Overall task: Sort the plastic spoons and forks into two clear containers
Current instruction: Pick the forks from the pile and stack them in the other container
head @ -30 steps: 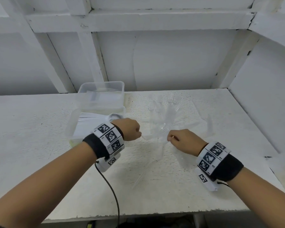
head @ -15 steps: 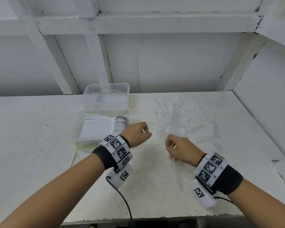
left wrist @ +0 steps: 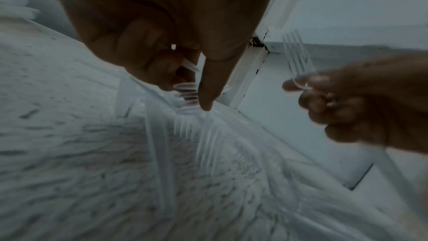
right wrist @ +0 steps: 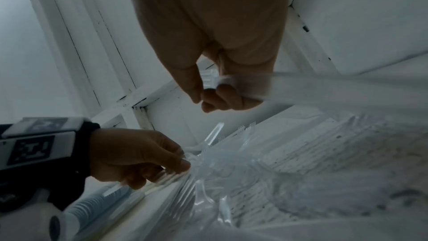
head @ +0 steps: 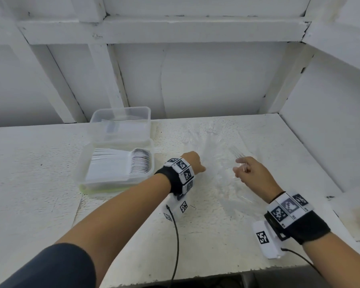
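Observation:
A loose pile of clear plastic forks (head: 217, 177) lies on the white table (head: 40, 183) between my hands. My left hand (head: 197, 166) reaches into the pile's left edge, fingers curled round a few clear fork handles (right wrist: 162, 178). My right hand (head: 240, 169) grips one clear fork (left wrist: 297, 56) above the pile, tines pointing up and away. Left of the pile, the near clear container (head: 85, 163) holds a neat row of stacked spoons (head: 140, 164). Behind it stands the far clear container (head: 121, 115); what lies in it is hard to tell.
White walls and wooden framing (head: 104, 80) close off the back and right of the table. A black cable (head: 176, 242) hangs from my left wrist over the table's front edge (head: 195, 277). Bare table surface lies left of the containers.
Both hands have moved forward over the pile. My right hand has lifted a fork clear of it, tines up. My left hand has dipped into the pile's left edge.

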`<action>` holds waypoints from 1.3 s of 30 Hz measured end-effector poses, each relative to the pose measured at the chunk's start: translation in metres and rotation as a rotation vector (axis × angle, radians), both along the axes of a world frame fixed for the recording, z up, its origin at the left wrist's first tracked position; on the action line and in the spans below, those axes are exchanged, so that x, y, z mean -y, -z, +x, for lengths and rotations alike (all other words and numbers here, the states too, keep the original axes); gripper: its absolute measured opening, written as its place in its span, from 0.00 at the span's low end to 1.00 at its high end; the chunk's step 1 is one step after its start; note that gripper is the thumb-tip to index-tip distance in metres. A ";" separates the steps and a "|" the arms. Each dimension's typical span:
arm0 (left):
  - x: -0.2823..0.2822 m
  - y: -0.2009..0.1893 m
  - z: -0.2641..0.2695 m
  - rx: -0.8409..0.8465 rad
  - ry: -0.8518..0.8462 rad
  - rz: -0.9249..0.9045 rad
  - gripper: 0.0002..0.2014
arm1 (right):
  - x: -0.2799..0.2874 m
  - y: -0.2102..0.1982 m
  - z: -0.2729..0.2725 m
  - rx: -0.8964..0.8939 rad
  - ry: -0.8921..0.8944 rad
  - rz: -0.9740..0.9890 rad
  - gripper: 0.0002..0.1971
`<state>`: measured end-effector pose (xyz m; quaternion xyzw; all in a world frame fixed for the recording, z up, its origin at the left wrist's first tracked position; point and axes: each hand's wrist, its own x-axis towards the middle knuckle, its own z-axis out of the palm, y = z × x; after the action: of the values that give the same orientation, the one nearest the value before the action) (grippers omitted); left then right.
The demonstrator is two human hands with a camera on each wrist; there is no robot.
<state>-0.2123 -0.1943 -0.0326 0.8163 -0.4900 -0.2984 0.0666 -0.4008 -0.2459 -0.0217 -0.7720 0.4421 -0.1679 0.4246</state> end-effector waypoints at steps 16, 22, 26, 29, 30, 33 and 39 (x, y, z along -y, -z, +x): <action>-0.094 -0.074 0.041 -0.387 -0.333 -0.667 0.11 | 0.032 0.014 0.056 -0.771 -0.292 -0.193 0.21; -0.095 -0.067 0.039 -0.717 -0.539 -0.782 0.09 | 0.032 0.012 0.058 -0.530 -0.187 -0.077 0.15; -0.086 -0.061 0.027 -0.802 -0.582 -0.773 0.10 | 0.031 -0.009 0.056 -0.310 -0.168 -0.068 0.09; -0.075 -0.054 0.013 -0.794 -0.594 -0.766 0.12 | 0.029 -0.036 0.055 -0.019 -0.136 0.009 0.09; -0.071 -0.051 0.009 -0.761 -0.578 -0.745 0.11 | 0.028 -0.045 0.054 0.105 -0.109 0.069 0.08; -0.064 -0.042 -0.002 -0.676 -0.500 -0.654 0.09 | 0.021 -0.061 0.053 0.425 -0.019 0.275 0.07; -0.058 -0.039 -0.008 -0.657 -0.469 -0.628 0.13 | 0.006 -0.053 0.050 0.725 0.137 0.551 0.07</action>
<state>-0.2206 -0.1360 0.0067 0.7079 -0.3128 -0.3549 0.5244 -0.3506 -0.2517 0.0310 -0.4907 0.3430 -0.3311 0.7294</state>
